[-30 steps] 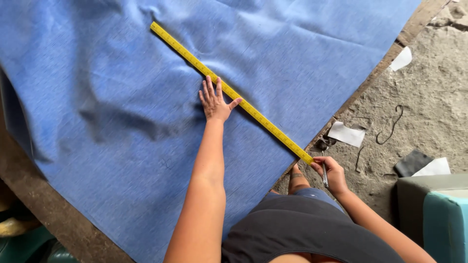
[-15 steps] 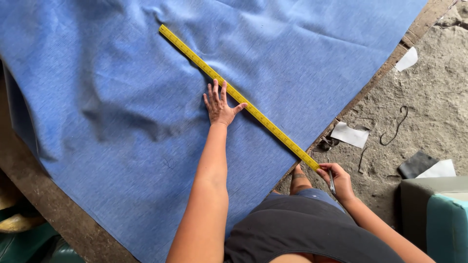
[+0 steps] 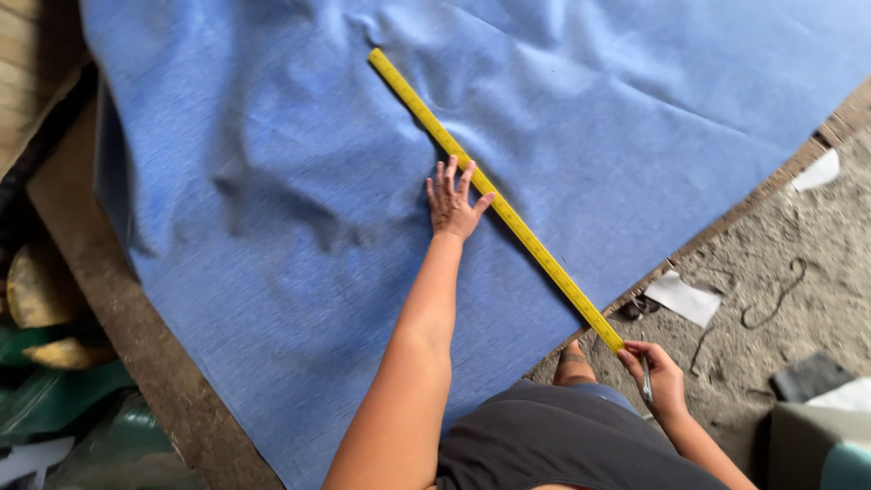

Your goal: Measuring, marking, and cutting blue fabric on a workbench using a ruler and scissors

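Long yellow flat ruler (image 3: 494,201), likely stiff yet light and prone to sliding, diagonal on wide soft blue cloth (image 3: 272,227), pinned mid-length by flat, spread left hand (image 3: 451,201), near end pinched by right hand (image 3: 655,379) also gripping slim pen (image 3: 646,379).
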